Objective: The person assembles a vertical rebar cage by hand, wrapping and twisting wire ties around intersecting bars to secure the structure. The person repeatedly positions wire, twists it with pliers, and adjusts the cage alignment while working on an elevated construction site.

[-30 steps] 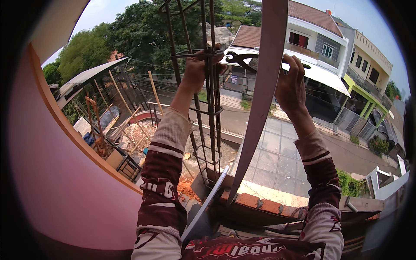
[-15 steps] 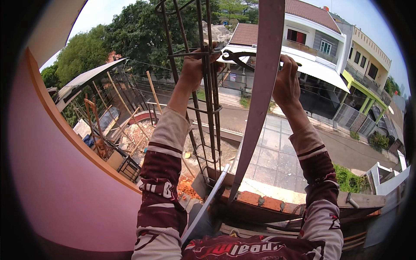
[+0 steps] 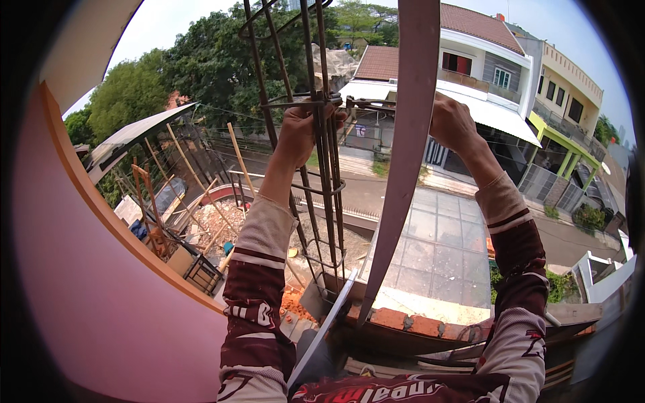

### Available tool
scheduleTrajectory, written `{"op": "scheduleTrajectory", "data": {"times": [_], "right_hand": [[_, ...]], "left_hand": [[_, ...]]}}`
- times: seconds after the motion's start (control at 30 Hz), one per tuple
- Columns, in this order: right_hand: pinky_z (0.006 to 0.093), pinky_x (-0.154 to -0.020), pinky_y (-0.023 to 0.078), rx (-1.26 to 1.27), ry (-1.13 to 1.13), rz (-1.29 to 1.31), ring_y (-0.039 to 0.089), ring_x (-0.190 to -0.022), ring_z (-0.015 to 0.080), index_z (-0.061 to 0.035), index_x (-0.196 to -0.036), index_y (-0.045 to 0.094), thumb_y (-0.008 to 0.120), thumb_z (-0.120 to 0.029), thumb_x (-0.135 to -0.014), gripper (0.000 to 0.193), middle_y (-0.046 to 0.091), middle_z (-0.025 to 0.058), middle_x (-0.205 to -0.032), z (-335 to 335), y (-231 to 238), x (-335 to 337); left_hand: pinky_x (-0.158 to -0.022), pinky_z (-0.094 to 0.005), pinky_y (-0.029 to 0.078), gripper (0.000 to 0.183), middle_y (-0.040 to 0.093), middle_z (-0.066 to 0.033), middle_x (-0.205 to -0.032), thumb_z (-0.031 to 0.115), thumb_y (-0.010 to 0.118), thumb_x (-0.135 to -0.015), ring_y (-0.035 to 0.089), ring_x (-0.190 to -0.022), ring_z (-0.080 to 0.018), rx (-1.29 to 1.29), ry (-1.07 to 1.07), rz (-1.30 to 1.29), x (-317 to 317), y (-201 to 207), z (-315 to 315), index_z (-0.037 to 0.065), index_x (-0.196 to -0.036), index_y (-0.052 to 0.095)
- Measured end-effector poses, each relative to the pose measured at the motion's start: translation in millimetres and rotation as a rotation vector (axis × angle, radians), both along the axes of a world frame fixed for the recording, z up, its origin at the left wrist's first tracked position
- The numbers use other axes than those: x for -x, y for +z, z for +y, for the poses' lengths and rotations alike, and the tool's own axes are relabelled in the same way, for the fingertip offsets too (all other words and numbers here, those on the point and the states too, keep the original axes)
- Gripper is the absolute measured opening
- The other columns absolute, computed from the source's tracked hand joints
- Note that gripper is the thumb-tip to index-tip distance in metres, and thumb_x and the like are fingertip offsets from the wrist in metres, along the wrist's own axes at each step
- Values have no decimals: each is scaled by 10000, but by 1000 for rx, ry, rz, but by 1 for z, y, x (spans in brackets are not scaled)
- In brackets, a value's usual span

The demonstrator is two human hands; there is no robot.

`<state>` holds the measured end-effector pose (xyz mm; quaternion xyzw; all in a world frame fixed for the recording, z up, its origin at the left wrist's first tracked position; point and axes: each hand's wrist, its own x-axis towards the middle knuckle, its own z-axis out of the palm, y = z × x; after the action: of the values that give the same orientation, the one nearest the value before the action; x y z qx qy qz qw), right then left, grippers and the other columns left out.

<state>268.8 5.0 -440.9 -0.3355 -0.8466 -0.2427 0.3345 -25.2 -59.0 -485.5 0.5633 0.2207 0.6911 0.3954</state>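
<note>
A tall rebar cage (image 3: 329, 171) with square stirrups stands upright in front of me. My left hand (image 3: 300, 131) grips it at a stirrup, its fingers reaching in behind the upright bars and partly hidden by them. A pair of pincers (image 3: 368, 103) lies level just right of the cage, seen edge-on, its jaws close to the stirrup's corner. My right hand (image 3: 455, 123) is closed round the handles, which a brown upright board (image 3: 408, 148) mostly hides. Whether the jaws hold a tie wire is too small to tell.
A pink wall (image 3: 127, 289) with an orange edge curves along the left. Below the board runs a brick course (image 3: 393, 319); a straight metal bar (image 3: 329, 322) leans near my body. Down below are rubble (image 3: 222, 215), wooden poles, a tiled roof surface (image 3: 437, 242) and a street.
The pincers have turned from flat, with jaws spread, to edge-on. My right hand has rolled over and lowered slightly, its forearm swinging right. My left hand keeps its grip on the cage.
</note>
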Motion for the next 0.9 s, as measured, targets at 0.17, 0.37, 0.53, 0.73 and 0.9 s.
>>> {"op": "scheduleTrajectory", "data": {"times": [0.17, 0.37, 0.53, 0.73, 0.9], "right_hand": [[369, -654, 548, 391, 167, -185, 690, -729, 200, -61, -985, 697, 729, -270, -864, 243, 689, 92, -777, 6, 38, -13], [272, -516, 524, 834, 237, -78, 645, -538, 123, 23, -896, 671, 746, -256, -864, 290, 667, 65, -694, -8, 42, -6], [275, -533, 529, 919, 236, -41, 643, -561, 116, 24, -924, 671, 733, -255, -876, 291, 665, 66, -715, -10, 32, -9], [290, -573, 541, 874, 186, -38, 653, -603, 118, 6, -966, 678, 680, -251, -919, 261, 669, 56, -736, -15, 29, -9], [297, -591, 547, 878, 220, -72, 660, -617, 127, -6, -975, 674, 643, -260, -944, 258, 680, 52, -753, -14, 28, -10]], "left_hand": [[-792, -318, 606, 225, 695, -126, -942, 161, 519, -1006, 707, -925, -238, -64, 10, -157, -19, -3, -12, 1, -1088, 653], [-875, -381, 525, 324, 681, -143, -1039, 177, 409, -1019, 665, -978, -246, -15, 169, -285, -11, -23, 1, -33, -1163, 609], [-714, -294, 483, 228, 677, -112, -928, 169, 548, -961, 638, -802, -172, -405, 940, 142, -62, -51, -36, -23, -1041, 642], [-947, -439, 441, 622, 556, -338, -1198, 235, 593, -927, 538, -1163, -400, -360, 1114, 494, -121, -44, -53, -185, -1340, 395], [-868, -441, 489, 620, 641, -315, -1045, 342, 611, -938, 616, -1068, -412, -37, 962, 357, -130, -22, -51, -163, -1272, 482]]}}
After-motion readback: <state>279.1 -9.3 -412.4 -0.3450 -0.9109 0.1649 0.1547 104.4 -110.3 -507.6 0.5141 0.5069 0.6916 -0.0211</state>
